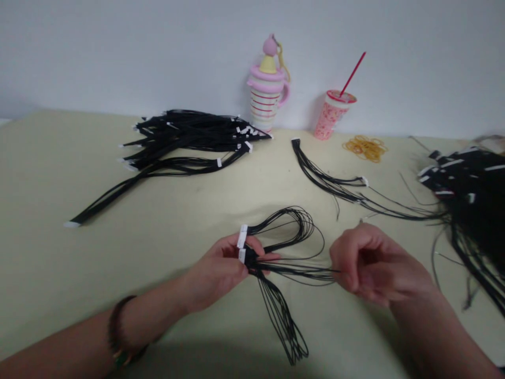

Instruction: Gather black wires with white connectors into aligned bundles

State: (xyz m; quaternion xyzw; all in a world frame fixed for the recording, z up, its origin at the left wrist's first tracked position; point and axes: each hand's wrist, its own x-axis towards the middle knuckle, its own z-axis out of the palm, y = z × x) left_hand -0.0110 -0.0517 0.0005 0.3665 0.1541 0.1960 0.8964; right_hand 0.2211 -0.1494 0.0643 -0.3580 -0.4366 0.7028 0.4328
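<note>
**Black wire bundle: folded, held at both ends**

One bundle of thin black wires with white plastic end connectors [276,263], folded into loops. The two white connectors [242,237] are stacked one above the other at the fold, pinched between thumb and fingers of the left hand [221,271]. The upper loop [303,226] fans up and to the right of the pinch, wires loosely splayed and rounded at the far end. The lower loop [290,326] is narrower and runs toward the near edge, ending in a tight rounded tip. A few strands run straight right from the pinch into the closed fingertips of the right hand [371,263]. Can't tell if the loops touch the surface below.
</note>
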